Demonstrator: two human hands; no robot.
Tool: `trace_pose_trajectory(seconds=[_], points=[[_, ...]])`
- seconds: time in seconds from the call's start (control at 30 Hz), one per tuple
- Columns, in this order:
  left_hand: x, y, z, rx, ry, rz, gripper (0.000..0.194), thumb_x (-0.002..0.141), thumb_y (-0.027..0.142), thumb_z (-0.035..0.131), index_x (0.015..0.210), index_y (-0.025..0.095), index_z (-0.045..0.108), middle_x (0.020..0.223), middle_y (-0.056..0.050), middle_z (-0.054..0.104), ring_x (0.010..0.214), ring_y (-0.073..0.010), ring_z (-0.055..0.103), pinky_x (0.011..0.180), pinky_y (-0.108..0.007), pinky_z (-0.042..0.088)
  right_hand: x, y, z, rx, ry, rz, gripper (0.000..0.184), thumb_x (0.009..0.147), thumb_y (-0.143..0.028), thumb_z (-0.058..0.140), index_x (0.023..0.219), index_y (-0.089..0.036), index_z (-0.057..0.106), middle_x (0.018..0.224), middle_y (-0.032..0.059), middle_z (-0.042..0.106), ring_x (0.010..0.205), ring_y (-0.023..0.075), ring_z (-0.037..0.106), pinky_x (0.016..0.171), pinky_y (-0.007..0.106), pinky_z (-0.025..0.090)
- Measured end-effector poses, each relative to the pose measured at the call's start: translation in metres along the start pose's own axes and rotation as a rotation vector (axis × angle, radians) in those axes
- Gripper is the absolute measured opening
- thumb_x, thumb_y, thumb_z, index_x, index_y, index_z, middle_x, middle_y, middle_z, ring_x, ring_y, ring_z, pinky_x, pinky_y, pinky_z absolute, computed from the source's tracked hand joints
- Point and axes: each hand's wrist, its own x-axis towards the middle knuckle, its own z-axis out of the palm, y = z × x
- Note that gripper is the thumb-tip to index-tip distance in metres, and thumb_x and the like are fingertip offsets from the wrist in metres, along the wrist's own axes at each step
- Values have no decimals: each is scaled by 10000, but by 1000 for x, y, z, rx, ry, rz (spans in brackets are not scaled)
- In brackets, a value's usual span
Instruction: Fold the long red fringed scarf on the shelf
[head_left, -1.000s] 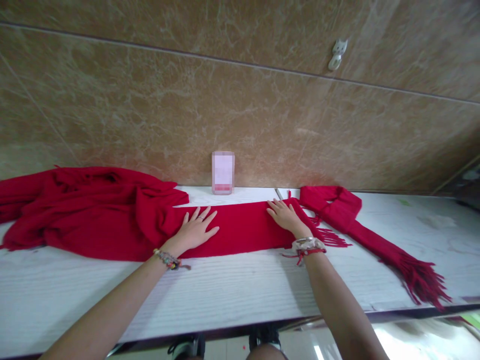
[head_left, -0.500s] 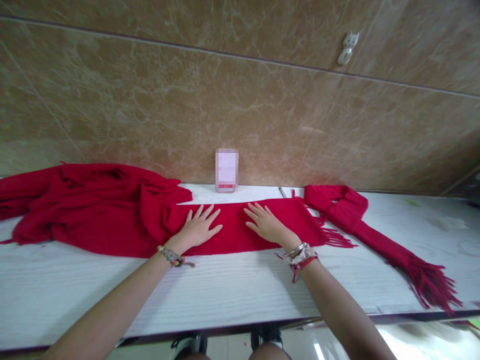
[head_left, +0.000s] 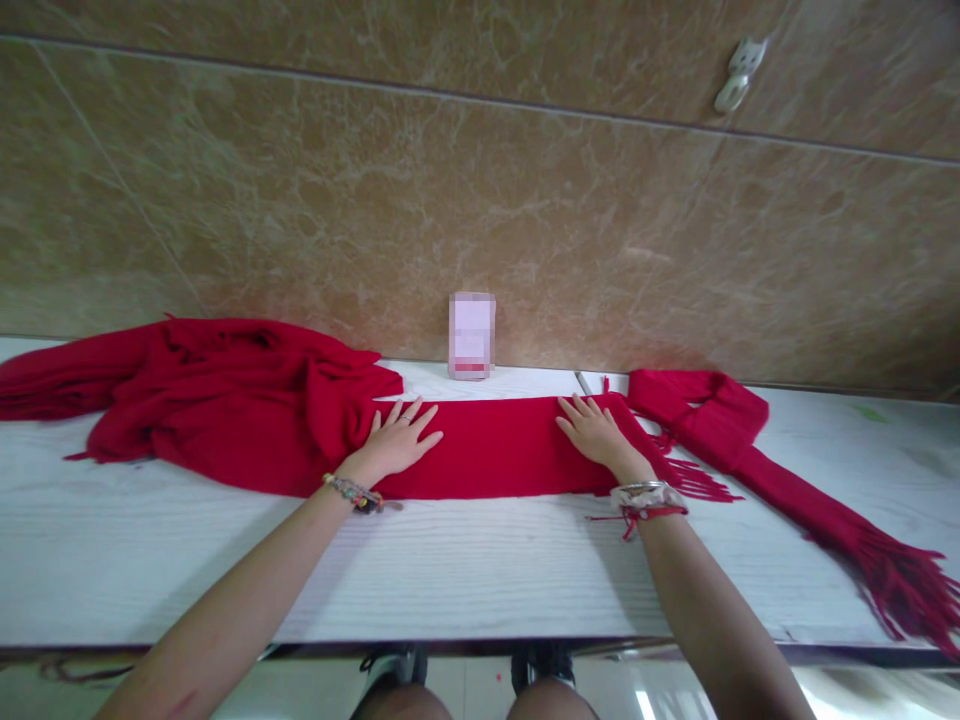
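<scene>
L hand (head_left: 394, 440) & R hand (head_left: 598, 438), spread flat, gripping nothing, rest on red scarf (head_left: 495, 450) atop white tabletop (head_left: 465, 580); cloth looks lt., soft, limp, prob. best held by long edges nr. fringe (head_left: 701, 478).

Under my left hand (head_left: 391, 442) and right hand (head_left: 598, 436), here's the scarf (head_left: 495, 450): matt cloth, smooth and even, its fringe (head_left: 701, 479) running out in ropy strands. Left of the scarf, the heap (head_left: 225, 400), same matt cloth but rumpled all over! Beneath the scarf, the counter (head_left: 480, 580), wood-grained with a faint sheen. And behind the scarf, the wall (head_left: 375, 200), veined like marble, polished-looking; up there to the scarf's right, the cat (head_left: 742, 73), smooth, apparently plastic. By the scarf's near edge, my bangle (head_left: 640, 487), shiny metal, and farther out, the floor (head_left: 469, 690), glossy tile.
</scene>
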Motion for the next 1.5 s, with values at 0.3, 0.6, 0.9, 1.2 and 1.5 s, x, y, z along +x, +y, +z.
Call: trace_pose_trajectory(seconds=[0.3, 0.6, 0.9, 1.2, 1.5], points=[[-3, -4, -2, 80, 54, 258, 482, 896, 376, 299, 1361, 249, 299, 1465, -56, 165, 1341, -238, 99, 1055, -418, 158, -22, -93, -10, 191, 52, -544, 505, 907, -410, 306, 1352, -171, 330, 1415, 97, 308, 1311, 262, 218, 1043, 476, 228], [-5, -17, -6, 88, 34, 179, 502, 873, 453, 328, 1345, 281, 328, 1464, -53, 171, 1337, -285, 100, 1041, -504, 120, -26, -100, -2, 154, 0, -596, 512, 908, -441, 294, 1348, -183, 338, 1414, 91, 300, 1297, 283, 246, 1034, 493, 235], [-17, -128, -74, 112, 392, -280, 540, 814, 357, 381, 1275, 82, 437, 1230, -171, 513, 1120, -285, 484, 919, -354, 382, -26, -102, 1, 154, 4, -593, 496, 907, -423, 311, 1347, -196, 340, 1417, 93, 286, 1300, 290, 237, 1021, 504, 249], [6, -147, -117, 61, 378, -397, 283, 727, 198, 441, 841, 158, 696, 893, -69, 696, 898, -222, 621, 784, -247, 453, -25, -100, 6, 181, 55, -599, 485, 898, -415, 344, 1331, -196, 368, 1398, 103, 328, 1286, 279, 276, 1014, 513, 259], [-24, -158, -105, 154, 270, -114, 485, 717, 196, 501, 1201, 157, 520, 1254, -91, 514, 1114, -193, 498, 946, -250, 361, -25, -101, 5, 175, 51, -606, 481, 899, -411, 341, 1328, -195, 375, 1395, 99, 335, 1277, 285, 294, 1014, 513, 256]])
